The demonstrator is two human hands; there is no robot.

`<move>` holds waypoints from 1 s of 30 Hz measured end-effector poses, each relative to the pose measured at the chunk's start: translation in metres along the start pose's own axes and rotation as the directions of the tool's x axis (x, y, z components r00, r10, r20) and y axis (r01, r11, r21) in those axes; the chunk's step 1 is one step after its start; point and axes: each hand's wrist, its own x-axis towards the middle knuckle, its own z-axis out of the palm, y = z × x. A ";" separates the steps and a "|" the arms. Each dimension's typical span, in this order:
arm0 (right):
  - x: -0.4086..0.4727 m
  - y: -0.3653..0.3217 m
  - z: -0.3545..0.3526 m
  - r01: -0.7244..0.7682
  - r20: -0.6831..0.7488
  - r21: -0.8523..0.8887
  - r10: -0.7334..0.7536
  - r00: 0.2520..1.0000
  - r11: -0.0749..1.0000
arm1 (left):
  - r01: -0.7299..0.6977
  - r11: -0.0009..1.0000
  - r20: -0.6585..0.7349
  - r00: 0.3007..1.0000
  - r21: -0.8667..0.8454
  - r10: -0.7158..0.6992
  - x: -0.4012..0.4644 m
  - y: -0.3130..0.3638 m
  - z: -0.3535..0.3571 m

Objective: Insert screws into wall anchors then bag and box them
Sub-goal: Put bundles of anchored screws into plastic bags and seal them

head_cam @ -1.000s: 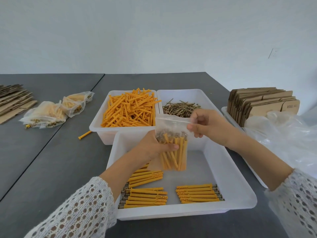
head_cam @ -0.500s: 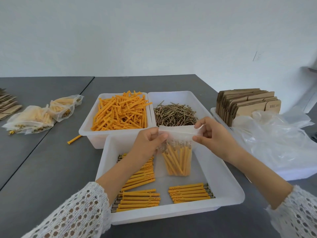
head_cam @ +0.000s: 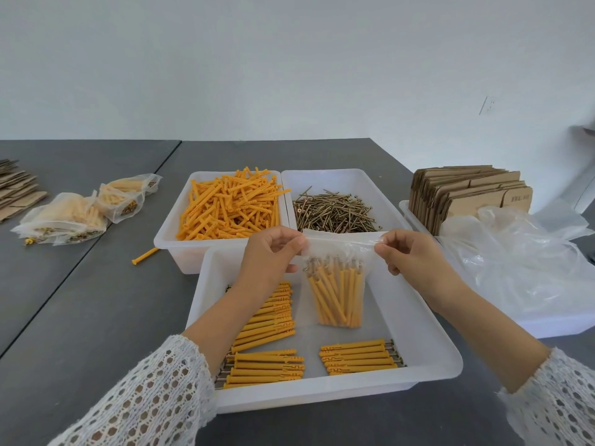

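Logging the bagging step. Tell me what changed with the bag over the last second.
The left hand left the bag's middle and took hold of its top left corner; the right hand slid out to the top right corner. Both now pinch the mouth stretched flat. The bag stayed above the front tray; its anchor bundles lay unmoved.

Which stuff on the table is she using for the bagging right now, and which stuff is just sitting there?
In use:
- clear bag of anchors, top edge pinched by left hand and right hand
- front tray holding anchor-and-screw bundles

Just sitting:
- bin of loose orange anchors
- bin of screws
- filled bags
- stray anchor
- flat cardboard boxes
- loose plastic bags
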 end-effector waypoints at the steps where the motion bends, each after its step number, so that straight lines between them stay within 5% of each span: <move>1: -0.001 -0.001 0.000 -0.009 0.003 0.004 0.009 1.000 1.000 | 0.003 1.000 -0.002 1.000 0.006 -0.003 0.000 0.000 0.000; 12: -0.010 -0.009 0.011 0.149 -0.042 -0.193 -0.160 0.986 0.970 | -0.077 0.996 -0.013 0.997 0.049 0.077 -0.001 0.002 0.001; 15: -0.009 -0.016 0.019 0.317 0.005 -0.458 -0.355 0.935 0.830 | -0.125 0.989 0.006 0.992 0.073 0.125 -0.001 0.001 0.002; 19: 0.002 -0.028 0.039 0.513 0.217 -0.559 -0.482 0.849 0.652 | -0.178 0.980 0.050 0.983 0.090 0.174 -0.003 0.000 0.003; 30: 0.026 -0.046 0.056 0.451 0.323 -0.370 -0.343 0.882 0.812 | -0.193 0.979 -0.035 0.980 0.069 0.196 -0.005 0.000 0.006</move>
